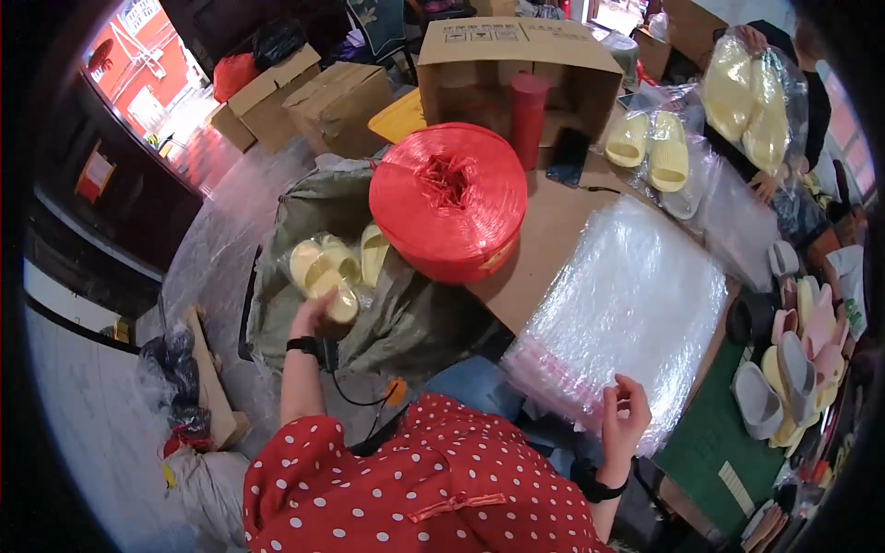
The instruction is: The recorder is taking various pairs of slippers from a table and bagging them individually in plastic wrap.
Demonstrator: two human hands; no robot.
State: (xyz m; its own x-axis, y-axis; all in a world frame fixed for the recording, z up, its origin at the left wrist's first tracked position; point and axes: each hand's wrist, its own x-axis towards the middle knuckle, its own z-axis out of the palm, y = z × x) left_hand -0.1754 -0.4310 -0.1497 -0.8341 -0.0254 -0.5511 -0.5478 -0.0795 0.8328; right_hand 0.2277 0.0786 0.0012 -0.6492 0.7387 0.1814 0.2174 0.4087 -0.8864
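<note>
My left hand [319, 311] is at the mouth of a large grey-green woven sack [406, 318], its fingers against a pair of pale yellow slippers [324, 278] in clear plastic. Part of the grip is hidden by the slippers. More yellow slippers [372, 254] lie deeper in the sack. My right hand [627, 415] hovers by the lower edge of a stack of clear plastic bags [636, 295], fingers loosely curled and apart, with nothing visible in them. A big roll of red plastic twine [449, 198] stands between the sack and the bags.
Bagged yellow slippers [653, 149] lie at the table's far right, where another person's hand [751, 39] holds up a further bagged pair [749, 101]. Loose slippers [797, 359] are piled at right. An open carton [516, 55], red cylinder [528, 120] and phone [569, 155] stand behind the twine.
</note>
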